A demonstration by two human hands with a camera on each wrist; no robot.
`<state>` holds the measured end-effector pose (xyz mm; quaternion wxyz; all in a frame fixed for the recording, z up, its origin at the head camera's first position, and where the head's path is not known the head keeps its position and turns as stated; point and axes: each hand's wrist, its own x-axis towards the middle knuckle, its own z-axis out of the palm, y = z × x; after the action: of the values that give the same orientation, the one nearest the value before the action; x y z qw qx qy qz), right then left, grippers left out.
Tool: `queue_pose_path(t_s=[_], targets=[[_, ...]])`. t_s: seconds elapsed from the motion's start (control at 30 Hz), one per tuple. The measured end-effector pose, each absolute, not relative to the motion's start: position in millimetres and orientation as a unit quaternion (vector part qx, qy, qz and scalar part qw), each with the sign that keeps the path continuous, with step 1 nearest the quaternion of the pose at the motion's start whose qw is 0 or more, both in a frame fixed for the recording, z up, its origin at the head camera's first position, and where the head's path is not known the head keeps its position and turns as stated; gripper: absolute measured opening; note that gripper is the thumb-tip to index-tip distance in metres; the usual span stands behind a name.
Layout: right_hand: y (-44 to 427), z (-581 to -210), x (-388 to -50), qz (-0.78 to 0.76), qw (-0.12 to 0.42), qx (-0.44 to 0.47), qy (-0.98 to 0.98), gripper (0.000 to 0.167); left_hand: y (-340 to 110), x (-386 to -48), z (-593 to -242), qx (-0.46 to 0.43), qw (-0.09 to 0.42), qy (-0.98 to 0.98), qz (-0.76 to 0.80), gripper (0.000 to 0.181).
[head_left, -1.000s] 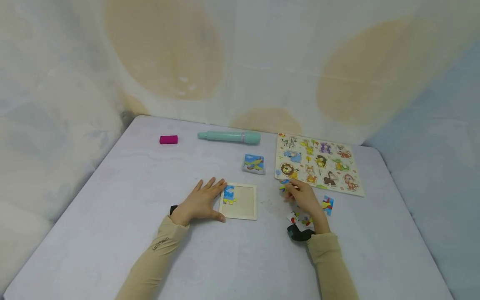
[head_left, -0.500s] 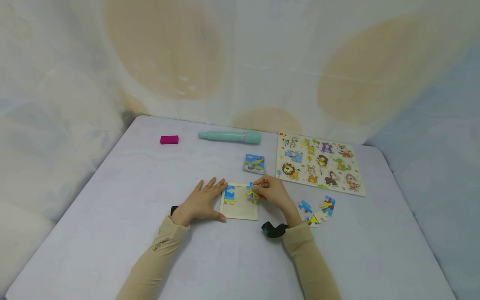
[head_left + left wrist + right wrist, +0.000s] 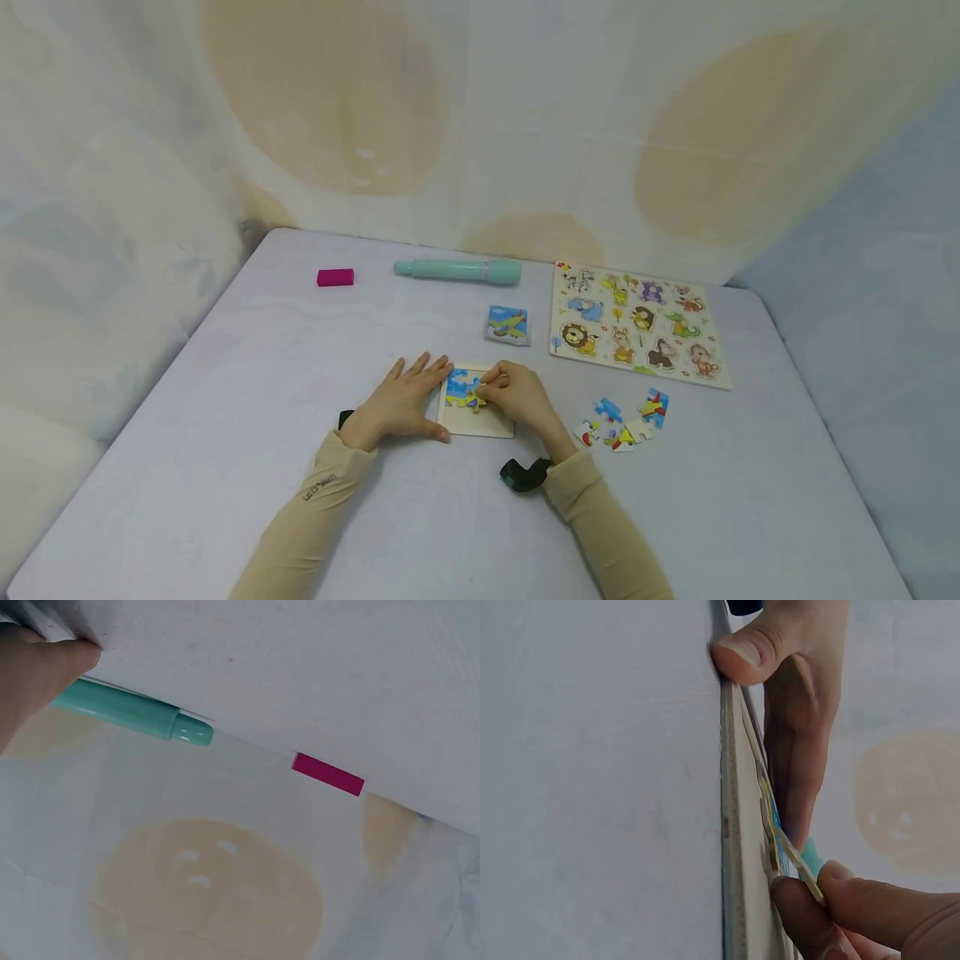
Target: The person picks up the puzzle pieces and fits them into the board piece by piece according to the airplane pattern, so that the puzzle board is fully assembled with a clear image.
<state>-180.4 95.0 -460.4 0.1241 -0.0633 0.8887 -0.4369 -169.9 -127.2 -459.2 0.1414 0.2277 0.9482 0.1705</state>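
Note:
My left hand [image 3: 402, 406] lies with fingers spread against the left side of a shallow wooden frame [image 3: 480, 425]. Blue and yellow joined pieces [image 3: 457, 387] fill the frame's upper left. Thumb and finger of my right hand [image 3: 521, 401] pinch a puzzle piece [image 3: 476, 399] beside those pieces; in the right wrist view the pinched piece [image 3: 802, 868] is tilted over the frame [image 3: 737, 825]. Only part of my left hand [image 3: 37, 675] shows in the left wrist view.
Loose pieces [image 3: 609, 409] lie right of the frame. Behind it are a small airplane picture [image 3: 507, 324] and a teal tube [image 3: 457, 270]. An animal board [image 3: 637, 325] lies at the back right, a magenta block [image 3: 335, 277] at the back left.
My right hand has carried the piece leftward from beside the animal board to the joined pieces in the frame, uncovering the loose pieces. My left hand has stayed in place.

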Motion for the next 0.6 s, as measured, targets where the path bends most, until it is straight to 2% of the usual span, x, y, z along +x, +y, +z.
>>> queue_pose_path(t_s=[0.37, 0.6], targets=[[86, -457, -174, -0.391, 0.113, -0.048, 0.912, 0.016, -127, -169, -461, 0.225, 0.143, 0.949, 0.17, 0.111], [83, -460, -173, -0.372, 0.087, -0.059, 0.922, 0.016, -127, -170, -462, 0.227, 0.137, 0.949, 0.169, 0.111]])
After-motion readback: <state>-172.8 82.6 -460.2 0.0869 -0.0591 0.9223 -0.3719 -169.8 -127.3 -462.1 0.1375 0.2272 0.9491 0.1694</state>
